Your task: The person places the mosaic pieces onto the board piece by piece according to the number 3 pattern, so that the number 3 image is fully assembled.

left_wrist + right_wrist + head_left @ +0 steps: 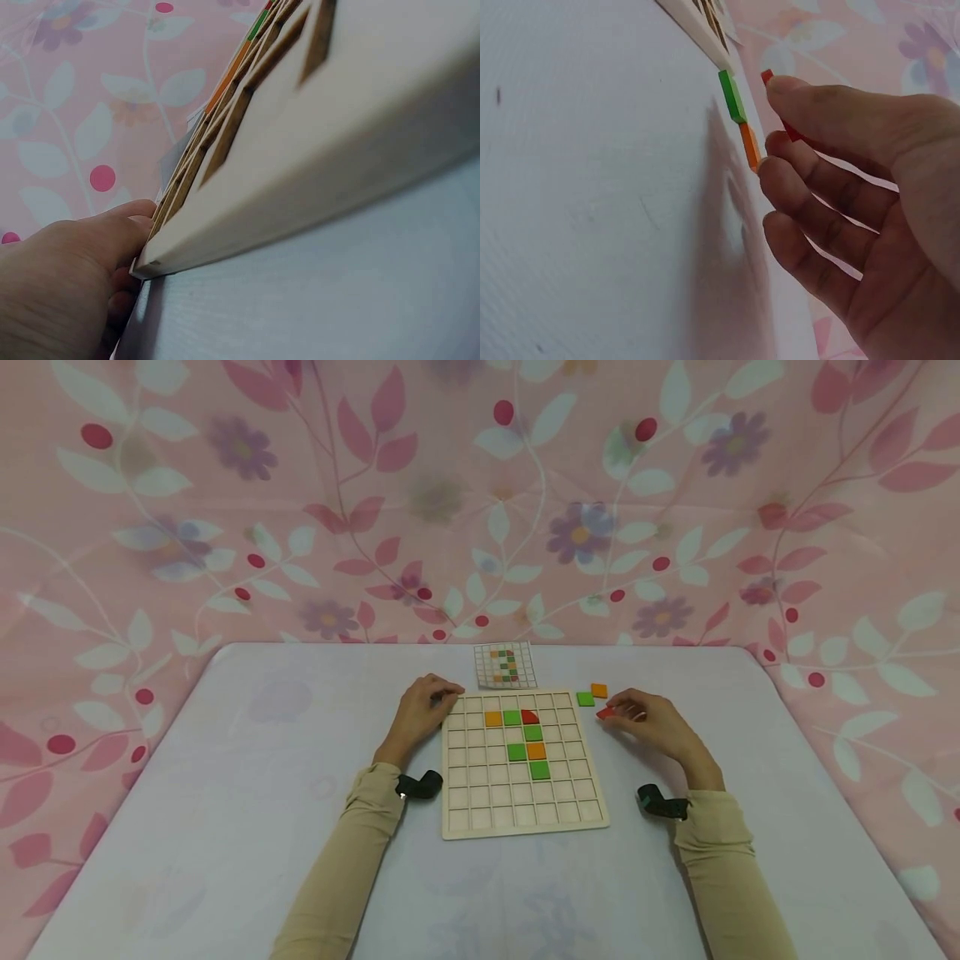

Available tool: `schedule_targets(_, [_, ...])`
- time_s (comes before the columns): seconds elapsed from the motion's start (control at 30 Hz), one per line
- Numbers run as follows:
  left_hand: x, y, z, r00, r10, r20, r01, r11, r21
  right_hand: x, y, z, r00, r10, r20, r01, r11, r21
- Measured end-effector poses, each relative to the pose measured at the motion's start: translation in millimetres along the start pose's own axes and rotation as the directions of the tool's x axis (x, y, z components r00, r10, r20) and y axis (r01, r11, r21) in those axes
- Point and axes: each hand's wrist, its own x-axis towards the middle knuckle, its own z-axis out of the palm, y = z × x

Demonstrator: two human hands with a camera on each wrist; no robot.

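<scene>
A wooden grid board (527, 760) lies on the table, with several green, orange and red tiles set in its squares. At the board's far left corner is my left hand (424, 710); in the left wrist view its thumb and curled fingers hold that corner. Past the board's right side, my right hand (652, 722) pinches a red tile (781, 105) between thumb and fingertips, raised off the table in the right wrist view. Close by on the table lie a loose green tile (585, 699) and a loose orange tile (599, 691), corner to corner.
A printed pattern card (483, 677) with a small coloured grid lies just beyond the board's far edge. The white-covered table (247, 827) ends at a pink floral cloth (420, 527) behind it and at both sides.
</scene>
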Motion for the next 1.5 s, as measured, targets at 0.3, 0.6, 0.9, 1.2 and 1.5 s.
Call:
schedule_targets(0.3, [0.5, -0.4, 0.3, 1.0, -0.012, 0.006, 0.012, 1.0, 0.005, -1.6, -10.5, 1.2, 0.996, -0.059, 0.066, 0.058, 0.998, 0.019])
schedule_targets(0.6, [0.9, 0.3, -0.5, 1.0, -0.009, 0.008, 0.009, 1.0, 0.006, -2.9, -28.0, 3.7, 0.989, -0.102, 0.103, 0.099, 0.995, 0.034])
schedule_targets(0.9, [0.4, 2.0, -0.9, 1.0, -0.008, 0.011, 0.008, 1.0, 0.002, -5.1, -43.4, 6.6, 0.977, -0.157, 0.143, 0.156, 0.988, 0.018])
schedule_targets(1.2, [1.1, 0.7, -1.1, 1.0, -0.005, 0.015, 0.005, 1.0, 0.0, -8.6, -54.5, 3.6, 0.958, -0.196, 0.207, 0.202, 0.979, -0.005])
schedule_targets(1.5, [1.0, -0.5, -0.9, 1.0, -0.012, 0.022, 0.012, 1.0, 0.007, -10.5, -60.3, 7.1, 0.935, -0.21, 0.287, 0.214, 0.977, 0.019])
